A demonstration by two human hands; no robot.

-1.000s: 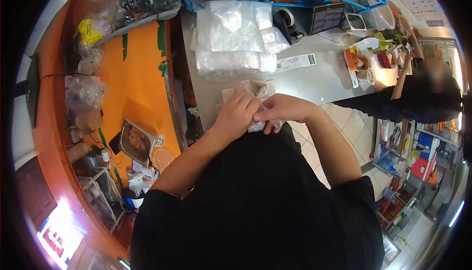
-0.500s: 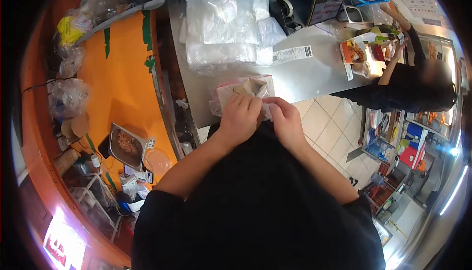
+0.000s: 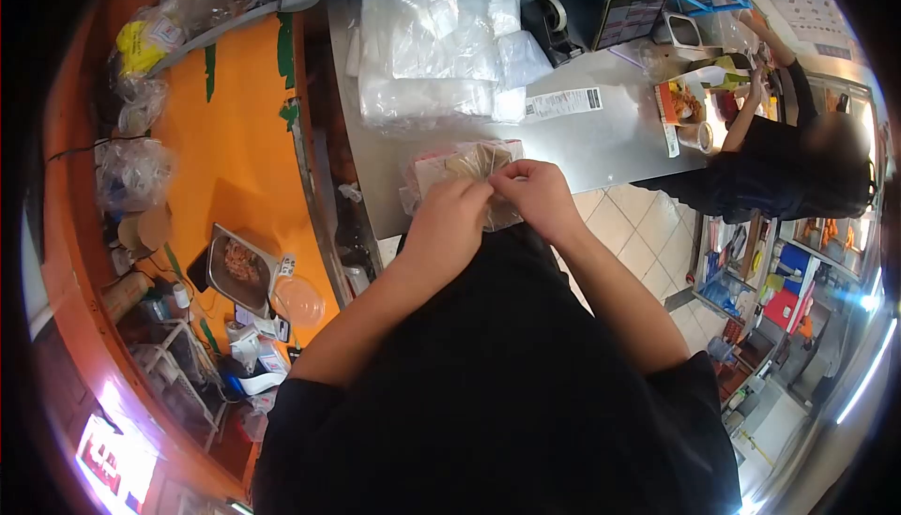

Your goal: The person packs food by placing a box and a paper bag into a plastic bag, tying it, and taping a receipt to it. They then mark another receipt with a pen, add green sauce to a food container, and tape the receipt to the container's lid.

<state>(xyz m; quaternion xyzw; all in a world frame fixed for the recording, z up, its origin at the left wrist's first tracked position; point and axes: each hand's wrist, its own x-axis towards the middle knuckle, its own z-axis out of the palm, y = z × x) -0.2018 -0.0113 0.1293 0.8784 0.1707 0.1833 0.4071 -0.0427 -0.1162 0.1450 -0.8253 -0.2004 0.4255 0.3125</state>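
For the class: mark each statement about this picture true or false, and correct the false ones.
1. The left hand and right hand are both at a clear bag. True.
2. The receipt lies on the orange counter. False: the receipt lies on the metal table.
3. The tape dispenser is in view, right of the stacked bags. True.
4. The food pan is on the metal table. False: the food pan is on the orange counter.
5. The other person wears dark clothes. True.
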